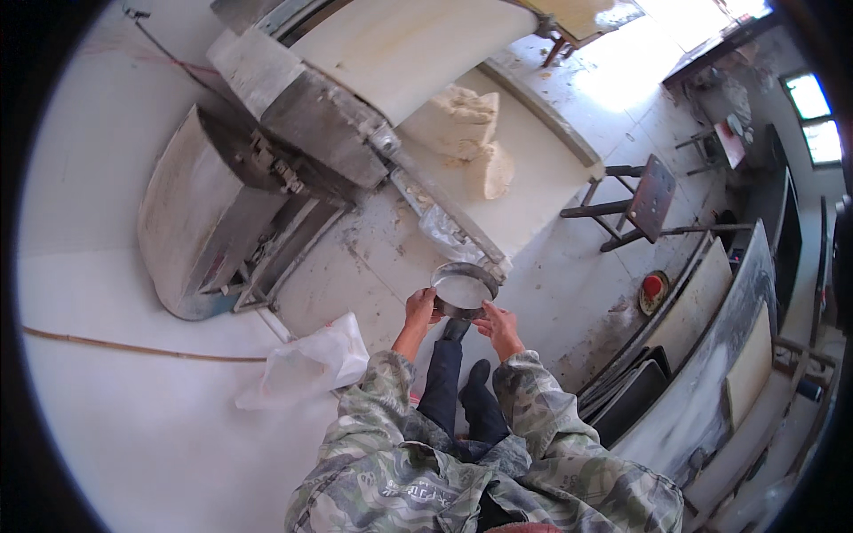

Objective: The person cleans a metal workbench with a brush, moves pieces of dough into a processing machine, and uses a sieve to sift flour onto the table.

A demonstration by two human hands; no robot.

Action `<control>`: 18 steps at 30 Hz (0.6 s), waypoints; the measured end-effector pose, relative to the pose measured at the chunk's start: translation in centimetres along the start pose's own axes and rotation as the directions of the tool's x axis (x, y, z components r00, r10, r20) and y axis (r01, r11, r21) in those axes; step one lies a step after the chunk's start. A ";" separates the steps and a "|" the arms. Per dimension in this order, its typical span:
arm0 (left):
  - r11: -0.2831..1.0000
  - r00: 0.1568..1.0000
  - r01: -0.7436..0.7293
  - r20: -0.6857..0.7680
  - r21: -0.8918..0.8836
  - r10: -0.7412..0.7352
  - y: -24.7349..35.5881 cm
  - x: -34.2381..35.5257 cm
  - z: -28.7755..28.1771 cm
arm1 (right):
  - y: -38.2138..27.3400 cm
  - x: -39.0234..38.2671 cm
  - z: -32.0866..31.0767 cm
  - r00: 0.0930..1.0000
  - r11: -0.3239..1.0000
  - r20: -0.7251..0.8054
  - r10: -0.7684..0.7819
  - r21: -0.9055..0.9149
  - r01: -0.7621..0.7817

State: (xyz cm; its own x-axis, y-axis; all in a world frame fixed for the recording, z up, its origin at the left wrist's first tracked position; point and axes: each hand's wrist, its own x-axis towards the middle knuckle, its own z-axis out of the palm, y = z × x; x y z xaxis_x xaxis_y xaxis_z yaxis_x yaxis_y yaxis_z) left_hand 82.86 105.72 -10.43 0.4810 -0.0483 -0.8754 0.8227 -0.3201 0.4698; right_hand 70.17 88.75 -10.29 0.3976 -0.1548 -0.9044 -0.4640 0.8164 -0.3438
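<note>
Both my hands hold a round, shallow metal bowl point(463, 290) out in front of me. My left hand point(422, 308) is closed on its left side, and my right hand point(500, 329) grips the near right rim. A whitish-grey surface shows inside; whether that is flour or the bottom itself, I cannot tell. Just beyond the bowl is the near corner of a pale board point(542, 191) at the dough machine. Thick, rough lumps of dough point(462, 120) lie on this board. Clear plastic point(444, 233) hangs at the board's near edge.
The machine's pale belt point(400, 49) and its grey guard point(200, 213) stand ahead left. A white plastic bag point(311, 360) is near my left forearm. To the right are a wooden stool point(651, 197), a red-topped item point(653, 286) and a rack with boards and dark trays point(635, 395).
</note>
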 end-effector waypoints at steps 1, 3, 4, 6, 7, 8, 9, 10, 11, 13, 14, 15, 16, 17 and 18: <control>0.998 0.998 -0.056 0.005 0.003 0.056 1.4 -1.1 0.6 | -0.7 -0.9 0.1 0.998 0.998 -0.010 -0.054 0.024 0.054; 0.999 0.998 -0.015 0.061 0.035 0.013 0.4 -1.2 1.2 | 0.0 -1.7 -1.2 1.000 0.999 -0.018 -0.016 0.032 0.017; 0.997 0.994 0.002 0.113 0.072 -0.010 -0.1 -0.8 1.8 | 0.4 -1.4 -2.4 0.999 0.998 -0.041 -0.011 0.056 0.013; 0.995 0.989 0.068 0.126 0.068 -0.076 -2.2 -2.3 3.2 | 0.7 -3.0 -4.4 0.995 0.997 -0.097 0.008 0.077 -0.001; 0.993 0.987 0.077 0.137 0.089 -0.089 -2.4 -3.5 4.0 | 1.1 -3.5 -5.1 0.987 0.998 -0.158 -0.018 0.063 0.029; 0.992 0.987 0.083 0.131 0.096 -0.095 -2.4 -4.9 4.7 | 1.4 -3.8 -6.2 0.978 0.998 -0.203 -0.038 0.035 0.046; 0.990 0.977 0.074 0.190 0.117 -0.095 -3.1 -5.9 5.6 | 1.5 -4.6 -8.0 0.976 0.996 -0.206 -0.067 0.044 0.078; 0.988 0.966 0.065 0.239 0.137 -0.096 -3.9 -6.7 6.2 | 1.7 -5.4 -9.7 0.975 0.993 -0.202 -0.093 0.053 0.106; 0.988 0.957 0.059 0.273 0.145 -0.097 -4.5 -7.3 6.6 | 1.8 -6.3 -10.8 0.976 0.991 -0.185 -0.114 0.050 0.125; 0.970 0.918 -0.023 0.389 0.242 -0.076 -6.2 -8.1 7.9 | 2.7 -9.2 -13.4 0.960 0.970 -0.211 -0.186 0.114 0.213; 0.958 0.894 -0.063 0.443 0.280 -0.070 -6.4 -8.7 8.7 | 3.3 -10.5 -14.9 0.950 0.959 -0.232 -0.207 0.143 0.244; 0.944 0.880 -0.092 0.469 0.317 -0.071 -6.3 -10.6 10.3 | 3.6 -11.5 -17.0 0.940 0.945 -0.243 -0.238 0.166 0.282; 0.927 0.866 -0.120 0.494 0.354 -0.077 -6.6 -13.1 12.0 | 4.0 -13.9 -18.7 0.916 0.937 -0.302 -0.265 0.143 0.319; 0.913 0.849 -0.151 0.523 0.380 -0.078 -6.6 -15.1 13.3 | 3.4 -17.2 -19.8 0.884 0.928 -0.361 -0.298 0.108 0.357; 0.891 0.843 -0.181 0.532 0.416 -0.077 -6.8 -16.5 14.5 | 3.3 -20.0 -21.2 0.866 0.912 -0.389 -0.314 0.132 0.390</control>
State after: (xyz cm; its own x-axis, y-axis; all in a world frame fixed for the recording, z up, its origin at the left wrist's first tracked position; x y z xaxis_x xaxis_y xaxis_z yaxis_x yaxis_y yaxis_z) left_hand 64.92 95.00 -0.83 0.1805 -0.5197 -0.8350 0.5196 -0.6705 0.5296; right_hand 43.89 82.74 1.34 0.1826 -0.6067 -0.7737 -0.1640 0.7571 -0.6324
